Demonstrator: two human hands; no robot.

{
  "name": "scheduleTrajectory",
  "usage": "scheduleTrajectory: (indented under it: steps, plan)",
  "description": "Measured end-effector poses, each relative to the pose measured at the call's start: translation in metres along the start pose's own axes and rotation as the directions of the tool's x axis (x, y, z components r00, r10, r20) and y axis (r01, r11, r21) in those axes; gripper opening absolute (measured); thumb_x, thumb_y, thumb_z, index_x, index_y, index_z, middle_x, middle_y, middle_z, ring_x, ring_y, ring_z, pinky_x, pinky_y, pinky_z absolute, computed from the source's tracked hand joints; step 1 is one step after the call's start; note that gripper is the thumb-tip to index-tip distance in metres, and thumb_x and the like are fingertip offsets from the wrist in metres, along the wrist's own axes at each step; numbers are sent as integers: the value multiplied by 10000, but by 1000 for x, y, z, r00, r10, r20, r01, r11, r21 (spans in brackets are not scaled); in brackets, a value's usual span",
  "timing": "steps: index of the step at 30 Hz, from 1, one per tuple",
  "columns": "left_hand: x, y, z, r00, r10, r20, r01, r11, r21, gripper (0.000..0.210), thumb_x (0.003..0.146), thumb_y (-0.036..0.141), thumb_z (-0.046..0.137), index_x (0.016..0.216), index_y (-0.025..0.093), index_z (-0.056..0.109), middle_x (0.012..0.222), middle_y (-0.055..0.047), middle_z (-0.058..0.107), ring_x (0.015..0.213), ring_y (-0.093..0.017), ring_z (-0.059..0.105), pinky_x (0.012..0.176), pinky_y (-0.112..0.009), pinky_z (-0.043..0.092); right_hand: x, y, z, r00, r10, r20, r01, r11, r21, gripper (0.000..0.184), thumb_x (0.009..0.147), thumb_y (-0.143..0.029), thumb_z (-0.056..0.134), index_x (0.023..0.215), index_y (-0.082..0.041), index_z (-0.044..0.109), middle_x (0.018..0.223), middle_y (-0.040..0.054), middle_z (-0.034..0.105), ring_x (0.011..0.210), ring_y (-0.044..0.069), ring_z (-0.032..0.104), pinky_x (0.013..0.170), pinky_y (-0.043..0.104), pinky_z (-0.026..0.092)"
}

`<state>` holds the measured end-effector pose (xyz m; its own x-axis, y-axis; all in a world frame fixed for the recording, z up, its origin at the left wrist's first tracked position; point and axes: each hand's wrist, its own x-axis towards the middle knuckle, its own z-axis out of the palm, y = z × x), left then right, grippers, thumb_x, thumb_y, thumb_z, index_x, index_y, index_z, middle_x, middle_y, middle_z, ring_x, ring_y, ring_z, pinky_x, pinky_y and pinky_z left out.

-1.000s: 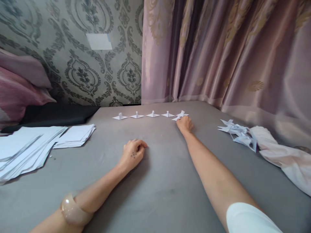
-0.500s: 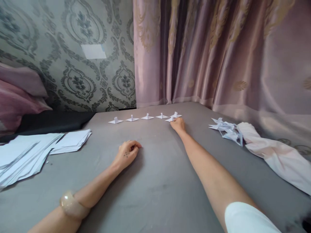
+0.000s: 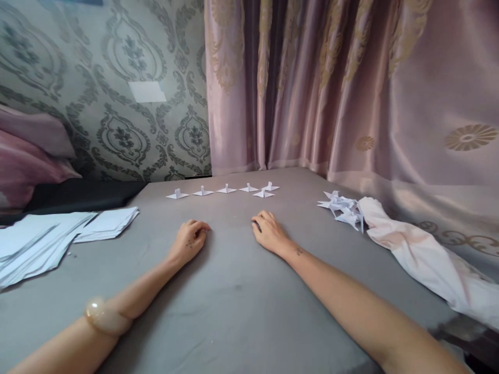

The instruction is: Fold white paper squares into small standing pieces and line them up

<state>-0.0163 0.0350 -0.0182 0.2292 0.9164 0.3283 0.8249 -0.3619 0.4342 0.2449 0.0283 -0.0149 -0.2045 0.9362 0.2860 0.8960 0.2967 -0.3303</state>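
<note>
Several white folded paper figures with spread wings, much like paper cranes, form a row near the table's far side; one paper crane (image 3: 264, 193) sits a little in front of the row's right end. My right hand (image 3: 268, 232) rests on the grey surface just short of that crane, apart from it. Its fingers are loosely bent, with a gap by the thumb and nothing in them. My left hand (image 3: 188, 241) lies to its left, relaxed and half curled, with the index finger reaching out. No held thing shows there; the palm side is hidden.
Loose white sheets (image 3: 35, 241) and a smaller paper stack (image 3: 109, 224) lie at the left beside a black cloth (image 3: 86, 195). On the right, a heap of folded paper figures (image 3: 343, 208) touches a bunched pale cloth (image 3: 413, 244). Pink curtains (image 3: 296, 104) hang behind the grey surface (image 3: 230, 311).
My right hand has let go of the front paper crane and drawn back toward me. The crane stays where it was set. My left hand keeps much the same place; the view has shifted slightly.
</note>
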Motion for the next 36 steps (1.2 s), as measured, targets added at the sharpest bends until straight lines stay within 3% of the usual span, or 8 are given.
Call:
scheduleTrajectory:
  steps: [9,14,17,23,25,29,36]
  plan:
    - [-1,0,-3,999,37,22,-37,999,4,318,821,188,396,950,150,684,903,-91,609,791,-182,553,815,-329,458,-1,7,-3,998,-67,-5,67,998,0,290,912,-250,423,1077,-185,652,1102,85,596,1038,186,516,926,287,384]
    - [-18,-3,-23,987,114,113,-108,992,-60,308,813,137,433,985,156,687,1023,-99,624,915,-173,584,877,-298,456,4,12,5,994,-110,-9,110,994,14,313,897,-232,413,1093,-179,650,1100,104,602,1041,219,523,947,338,389]
    - [-31,-19,-42,994,59,92,-57,998,-28,303,817,146,448,998,170,690,1050,-93,619,937,-173,585,895,-296,454,13,16,14,996,-87,-12,87,996,20,304,872,-267,448,1084,-221,661,1061,104,613,996,232,559,935,363,409]
    - [-55,-65,-74,988,-152,13,151,988,33,291,806,216,437,928,155,694,974,-92,628,852,-175,592,814,-291,474,25,16,10,999,30,-16,-30,1000,9,226,829,-277,501,944,-286,695,1009,74,644,984,224,593,865,339,438]
    - [-56,-77,-74,980,-196,-41,198,979,39,313,819,250,407,934,165,686,946,-83,625,808,-173,587,771,-292,473,33,21,3,980,198,-6,-198,980,-17,224,837,-267,484,869,-251,705,965,74,658,942,214,607,819,313,436]
    - [-54,-86,-66,988,-148,-36,150,985,80,334,823,319,417,962,163,677,903,-86,603,751,-181,564,728,-309,468,59,44,-6,915,396,-69,-399,916,-37,278,857,-273,433,893,-213,702,908,83,693,853,219,634,695,291,433]
    - [-53,-82,-68,993,-122,1,121,988,91,354,825,379,418,984,179,663,930,-84,595,758,-191,572,690,-304,469,105,64,4,841,526,-124,-528,849,17,299,815,-396,544,1021,-227,679,1077,70,687,990,212,626,784,279,437]
